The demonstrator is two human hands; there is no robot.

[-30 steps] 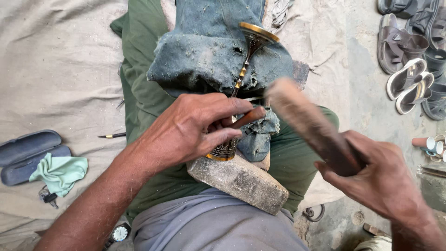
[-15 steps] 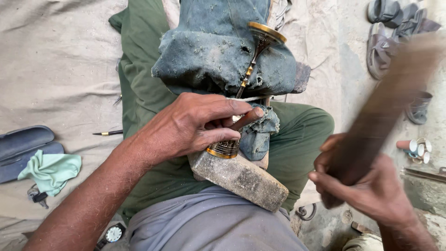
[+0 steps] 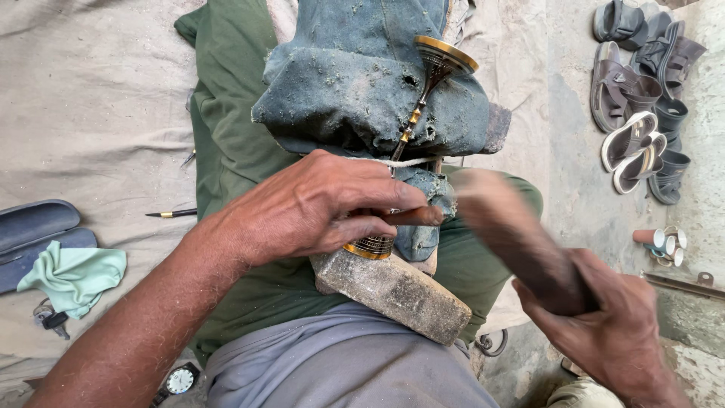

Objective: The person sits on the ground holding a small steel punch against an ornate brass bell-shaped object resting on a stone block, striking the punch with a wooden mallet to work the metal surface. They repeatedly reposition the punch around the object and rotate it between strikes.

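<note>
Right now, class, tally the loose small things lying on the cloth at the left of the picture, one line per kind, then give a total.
Spectacle case: 1
Green cloth: 1
Pencil-like tool: 1
Bunch of keys: 1
Wristwatch: 1
Total: 5

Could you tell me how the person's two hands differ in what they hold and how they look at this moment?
The left hand pinches a thin reddish tool against the brass stemmed piece; the right hand grips a thick wooden stick. The left hand looks sharp and rests low over the stone block; the right hand's stick is motion-blurred and raised beside it. Both are bare and closed around a tool.
</note>
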